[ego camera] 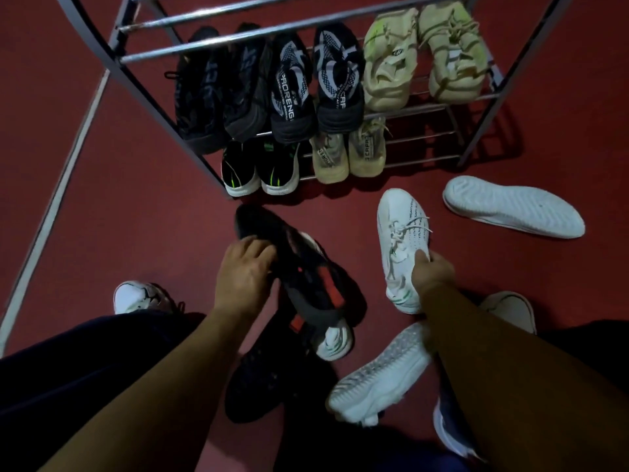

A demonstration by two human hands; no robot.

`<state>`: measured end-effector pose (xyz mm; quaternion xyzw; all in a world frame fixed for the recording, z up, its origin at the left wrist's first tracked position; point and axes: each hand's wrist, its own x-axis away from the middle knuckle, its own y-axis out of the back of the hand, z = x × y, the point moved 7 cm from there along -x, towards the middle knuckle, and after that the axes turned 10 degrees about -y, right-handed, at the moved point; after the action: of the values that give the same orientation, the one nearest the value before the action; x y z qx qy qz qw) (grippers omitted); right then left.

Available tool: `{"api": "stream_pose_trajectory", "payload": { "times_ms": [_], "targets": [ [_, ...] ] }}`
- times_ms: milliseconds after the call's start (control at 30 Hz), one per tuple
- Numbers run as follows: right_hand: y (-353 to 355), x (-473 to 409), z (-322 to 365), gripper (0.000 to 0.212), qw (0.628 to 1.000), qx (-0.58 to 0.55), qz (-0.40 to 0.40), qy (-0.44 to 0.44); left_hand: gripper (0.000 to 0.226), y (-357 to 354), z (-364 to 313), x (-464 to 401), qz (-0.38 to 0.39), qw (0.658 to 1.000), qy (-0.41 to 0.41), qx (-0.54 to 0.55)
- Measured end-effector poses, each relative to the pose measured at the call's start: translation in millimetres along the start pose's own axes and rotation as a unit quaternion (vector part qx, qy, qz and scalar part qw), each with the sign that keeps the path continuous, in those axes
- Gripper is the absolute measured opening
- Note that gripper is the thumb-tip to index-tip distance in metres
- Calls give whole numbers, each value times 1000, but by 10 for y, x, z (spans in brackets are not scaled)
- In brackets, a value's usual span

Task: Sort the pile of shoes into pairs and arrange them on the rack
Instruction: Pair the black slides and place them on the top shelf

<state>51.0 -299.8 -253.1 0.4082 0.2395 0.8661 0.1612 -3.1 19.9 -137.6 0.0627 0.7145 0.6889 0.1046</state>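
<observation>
My left hand (pixel 246 267) grips a black shoe with red patches (pixel 306 274) in the middle of the floor. My right hand (pixel 432 272) holds a white laced sneaker (pixel 403 240) by its heel side. Another white shoe (pixel 512 207) lies sole up to the right. Below lie a black shoe (pixel 262 379) and a white shoe on its side (pixel 381 373). The metal rack (pixel 204 46) at the top holds two black pairs and a cream pair (pixel 425 59) on its middle shelf, plus a black-green pair (pixel 258 172) and a beige pair (pixel 349 155) below.
The floor is dark red with a white line (pixel 58 199) running along the left. My own feet in white shoes (pixel 136 296) show at the left and right (pixel 510 308). A blue-and-white shoe (pixel 449 430) lies at the bottom right under my arm.
</observation>
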Motion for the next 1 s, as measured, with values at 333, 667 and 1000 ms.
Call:
{"api": "stream_pose_trajectory", "payload": {
  "times_ms": [333,667,1000],
  "targets": [
    [-330,43,-67,39,993,-8,115,-28,16,-678,252,780,127,653,523,533],
    [-687,906,783,43,964,101,160,186,14,-829,-112,1035,412,752,306,414],
    [-1122,1014,596,40,941,64,322,76,35,-607,2,621,319,919,113,204]
  ]
}}
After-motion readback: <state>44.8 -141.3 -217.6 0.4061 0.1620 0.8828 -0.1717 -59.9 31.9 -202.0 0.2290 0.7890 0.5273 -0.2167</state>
